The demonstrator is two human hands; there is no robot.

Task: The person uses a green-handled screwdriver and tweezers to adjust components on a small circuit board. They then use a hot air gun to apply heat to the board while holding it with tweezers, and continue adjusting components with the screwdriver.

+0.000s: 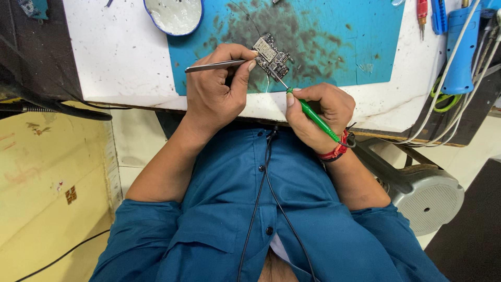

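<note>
near the top centre of the frame, the left hand (211, 91) pinched metal tweezers (216, 65) against a small circuit board (271, 56) on a stained blue mat (339, 36); the right hand (315, 117) held a green-handled tool (313, 116), its tip touching the board, on the white counter (120, 52).

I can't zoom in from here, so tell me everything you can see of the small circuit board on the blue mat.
The circuit board is small, dark and irregular in outline, crowded with silvery shields and tiny parts. It lies flat on the stained blue mat near the table's front edge. The left hand holds tweezers against its left side; the right hand points a green-handled soldering iron at its lower edge.
</note>
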